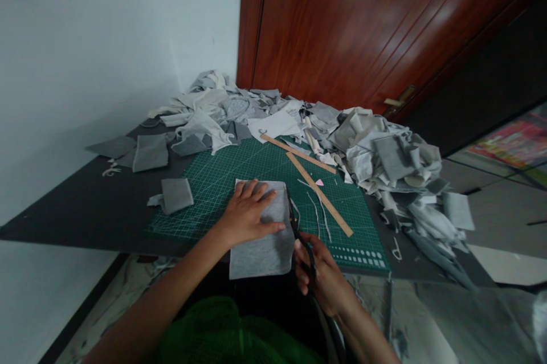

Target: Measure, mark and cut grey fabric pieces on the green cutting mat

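A grey rectangular piece of fabric lies on the green cutting mat, its near end reaching past the mat's front edge. My left hand rests flat on the fabric with fingers spread. In my right hand is a pair of black-handled scissors, fingers wrapped round the handles. The scissor blades lie along the fabric's right edge, where a thin strip of cloth curls beside them. Several narrow grey offcut strips sit on the mat just right of the blades.
Two wooden rulers lie on the mat beside a small pink triangle. Heaped scraps line the table's back, with another pile at right. Folded grey pieces sit at left. A wall and wooden door stand behind.
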